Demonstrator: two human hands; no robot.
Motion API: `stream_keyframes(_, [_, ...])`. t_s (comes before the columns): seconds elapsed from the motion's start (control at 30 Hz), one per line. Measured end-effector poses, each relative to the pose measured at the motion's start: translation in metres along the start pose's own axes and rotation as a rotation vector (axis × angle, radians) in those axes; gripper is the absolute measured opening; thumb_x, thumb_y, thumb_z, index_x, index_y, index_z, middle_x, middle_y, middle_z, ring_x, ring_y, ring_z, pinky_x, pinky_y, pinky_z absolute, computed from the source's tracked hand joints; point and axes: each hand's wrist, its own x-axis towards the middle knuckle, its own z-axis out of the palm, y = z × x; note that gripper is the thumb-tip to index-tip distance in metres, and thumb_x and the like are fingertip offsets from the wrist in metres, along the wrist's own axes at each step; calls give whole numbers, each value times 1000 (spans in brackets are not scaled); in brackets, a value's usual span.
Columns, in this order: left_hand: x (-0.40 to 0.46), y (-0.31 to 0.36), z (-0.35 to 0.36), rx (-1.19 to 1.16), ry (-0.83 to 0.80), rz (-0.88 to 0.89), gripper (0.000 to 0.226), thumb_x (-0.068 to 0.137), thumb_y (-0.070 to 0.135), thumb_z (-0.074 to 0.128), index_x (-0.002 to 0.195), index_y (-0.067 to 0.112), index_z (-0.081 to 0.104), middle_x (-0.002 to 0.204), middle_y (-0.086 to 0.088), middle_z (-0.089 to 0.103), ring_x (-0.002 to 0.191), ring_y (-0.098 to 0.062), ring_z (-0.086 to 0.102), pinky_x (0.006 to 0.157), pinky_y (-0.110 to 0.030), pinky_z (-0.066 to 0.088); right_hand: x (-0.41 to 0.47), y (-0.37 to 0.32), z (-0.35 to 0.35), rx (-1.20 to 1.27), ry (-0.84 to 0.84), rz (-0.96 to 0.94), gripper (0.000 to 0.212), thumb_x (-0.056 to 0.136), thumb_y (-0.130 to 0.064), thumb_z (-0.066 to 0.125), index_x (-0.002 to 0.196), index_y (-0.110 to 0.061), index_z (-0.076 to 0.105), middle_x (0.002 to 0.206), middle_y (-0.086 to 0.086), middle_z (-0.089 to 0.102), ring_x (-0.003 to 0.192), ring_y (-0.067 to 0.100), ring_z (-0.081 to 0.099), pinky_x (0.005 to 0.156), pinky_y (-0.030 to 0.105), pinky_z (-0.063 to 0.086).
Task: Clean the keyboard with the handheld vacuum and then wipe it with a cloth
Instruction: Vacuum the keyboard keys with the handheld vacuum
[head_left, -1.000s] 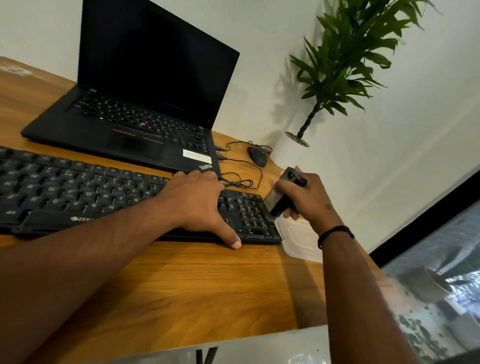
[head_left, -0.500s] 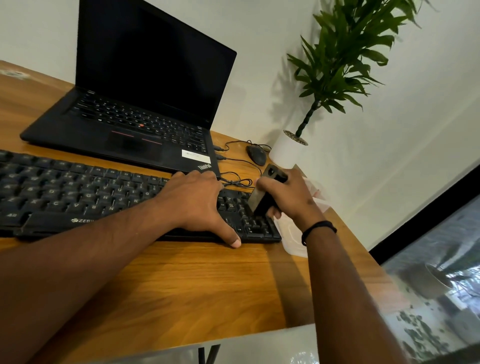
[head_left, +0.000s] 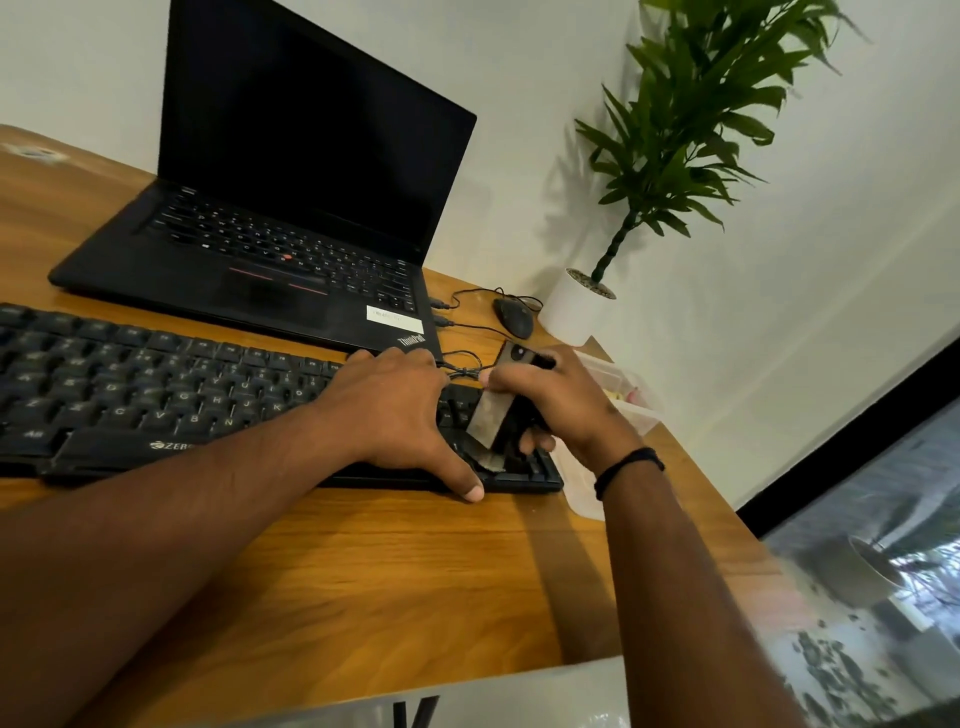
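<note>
A black full-size keyboard (head_left: 135, 384) lies across the wooden desk (head_left: 363, 566). My left hand (head_left: 395, 410) rests flat on its right part, fingers spread, thumb at the front edge. My right hand (head_left: 561, 405) grips a small dark handheld vacuum (head_left: 498, 410), held upright and tilted, with its nozzle down on the keys at the keyboard's right end. No cloth is visible.
An open black laptop (head_left: 291, 208) stands behind the keyboard. A black mouse (head_left: 514, 317) with cables and a potted plant (head_left: 582, 306) sit at the back right. A clear plastic container (head_left: 628, 395) lies just right of the keyboard. The desk edge runs along the right.
My right hand has carried the vacuum leftward from beside the container onto the keyboard's right end. My left hand has stayed on the keys.
</note>
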Motion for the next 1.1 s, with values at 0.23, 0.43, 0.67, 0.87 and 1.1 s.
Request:
stream_keyframes(0.23, [0, 0, 1, 14, 8, 6, 125, 42, 100, 58, 139, 23, 51, 135, 7, 50, 123, -19, 48, 103, -43, 40, -2, -10, 1, -76, -40, -98, 22, 90, -22, 70, 82, -3, 62, 67, 15, 70, 43, 21, 61, 38, 24, 45])
stream_keyframes(0.43, [-1, -1, 0, 12, 4, 8, 122, 40, 102, 56, 135, 25, 54, 129, 9, 51, 119, -18, 49, 101, -43, 41, 2, -10, 2, -190, 66, -128, 22, 88, -23, 71, 79, -5, 62, 66, 8, 67, 43, 13, 62, 40, 20, 45])
stream_keyframes(0.67, [1, 0, -1, 11, -10, -1, 125, 40, 101, 57, 138, 24, 52, 131, 8, 50, 120, -18, 49, 100, -43, 41, 0, -9, -15, -266, -34, -105, 29, 88, -27, 72, 86, 1, 63, 75, 19, 71, 51, 26, 63, 48, 37, 52])
stream_keyframes(0.87, [-1, 3, -2, 15, -5, -7, 126, 40, 100, 58, 140, 25, 51, 134, 8, 51, 121, -18, 49, 101, -42, 40, 5, 3, -4, -250, 190, -167, 27, 90, -28, 70, 83, -4, 62, 66, -1, 62, 45, 1, 58, 43, 12, 41])
stream_keyframes(1.1, [0, 2, -1, 0, -7, -3, 126, 39, 101, 58, 139, 25, 52, 132, 9, 50, 121, -18, 49, 101, -42, 40, -8, 8, -35, -245, -26, -36, 28, 88, -27, 71, 80, -1, 64, 74, 18, 71, 41, 12, 55, 40, 22, 39])
